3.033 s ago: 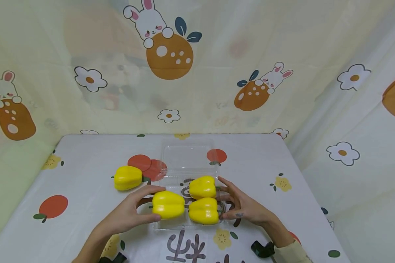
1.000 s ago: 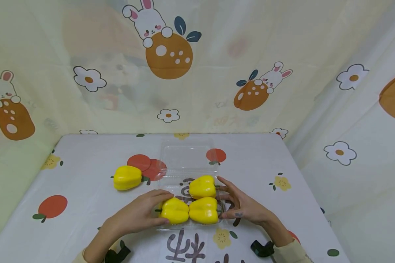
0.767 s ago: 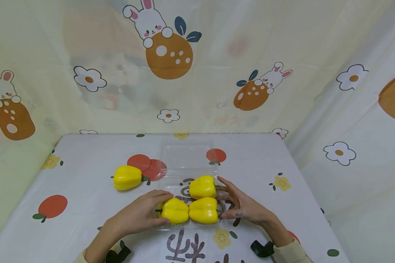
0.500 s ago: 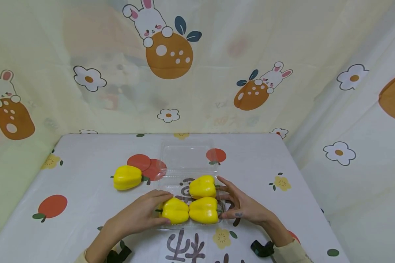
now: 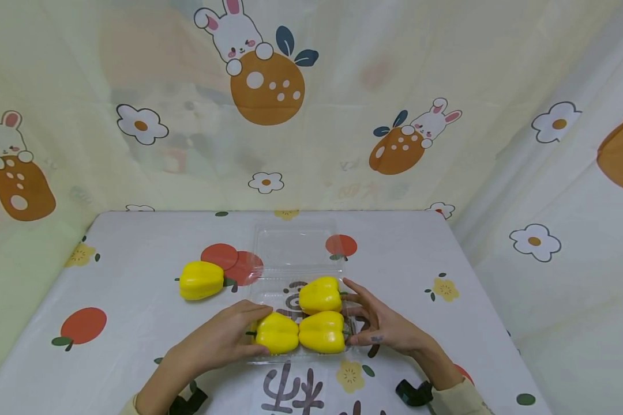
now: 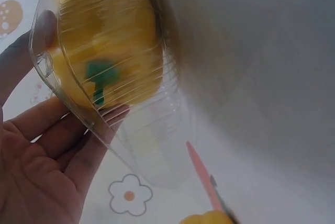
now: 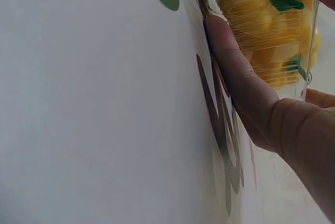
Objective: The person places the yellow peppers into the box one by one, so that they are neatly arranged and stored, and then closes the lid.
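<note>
In the head view, my left hand point(image 5: 223, 337) holds a yellow bell pepper point(image 5: 277, 334) between thumb and fingers at the front left of a clear plastic clamshell container point(image 5: 270, 361). Through the ribbed wall in the left wrist view, this bell pepper point(image 6: 120, 30) shows its green stem. Two more yellow bell peppers lie in the right half, a front one point(image 5: 322, 332) end to end with the held one and a rear one point(image 5: 319, 294) behind it. My right hand point(image 5: 384, 325) grips the container's right side, index finger stretched along the back corner.
A fourth yellow bell pepper point(image 5: 201, 280) lies on the table, left of the container. The clear lid point(image 5: 296, 245) lies folded back behind the base. A printed cloth point(image 5: 135, 253) covers the table, and a patterned curtain point(image 5: 322, 155) hangs behind.
Since three seconds ago, my left hand has brought its bell pepper down and rightward against the front right one. In the last second both hands stay in place.
</note>
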The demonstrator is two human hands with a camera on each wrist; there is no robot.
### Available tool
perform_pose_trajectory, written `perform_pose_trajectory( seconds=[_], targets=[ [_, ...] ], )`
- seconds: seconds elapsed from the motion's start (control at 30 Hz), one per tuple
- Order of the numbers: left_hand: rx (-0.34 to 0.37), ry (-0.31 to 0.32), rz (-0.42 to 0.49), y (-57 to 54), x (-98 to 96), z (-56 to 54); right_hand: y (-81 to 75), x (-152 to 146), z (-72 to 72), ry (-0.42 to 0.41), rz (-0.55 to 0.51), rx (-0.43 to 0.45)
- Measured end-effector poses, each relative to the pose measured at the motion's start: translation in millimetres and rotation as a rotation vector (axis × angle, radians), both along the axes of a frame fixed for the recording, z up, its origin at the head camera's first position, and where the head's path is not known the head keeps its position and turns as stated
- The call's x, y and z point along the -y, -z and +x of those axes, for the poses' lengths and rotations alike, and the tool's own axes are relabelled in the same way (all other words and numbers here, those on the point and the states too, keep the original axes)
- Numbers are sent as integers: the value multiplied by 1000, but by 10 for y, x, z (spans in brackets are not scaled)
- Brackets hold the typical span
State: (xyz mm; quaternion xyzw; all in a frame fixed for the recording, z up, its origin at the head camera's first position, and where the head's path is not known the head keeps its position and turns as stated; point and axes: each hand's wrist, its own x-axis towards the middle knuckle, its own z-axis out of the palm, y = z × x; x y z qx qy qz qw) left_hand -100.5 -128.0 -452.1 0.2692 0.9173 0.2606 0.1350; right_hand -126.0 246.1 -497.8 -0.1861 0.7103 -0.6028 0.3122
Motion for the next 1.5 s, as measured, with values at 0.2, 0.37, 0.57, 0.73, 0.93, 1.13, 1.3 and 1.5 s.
perform_pose_trajectory(
  seconds=[0.2,0.37,0.57,0.73,0.93,1.13,1.3,1.5],
  targets=[
    [-15,10,-6,1,5,0,5,-4,-4,-2,7,-9],
    [-3,8,0,-1,16,9,-10,-2,-8,-2,15,-3],
    [27,14,53,-12,66,13,-20,-7,-9,3,20,11],
    [39,-7,115,-19,98,-1,-10,-21,-17,4,17,10],
    [16,-13,236,35,154,-33,-22,-27,-17,2,20,7],
    [-36,-65,359,23,231,-46,-15,-23,-15,-5,12,17],
    [-74,-121,345,-24,299,-78,-9,-20,-12,-4,11,25],
    [-199,-155,354,-55,419,-146,-7,-28,-15,-2,19,11]
  ],
)
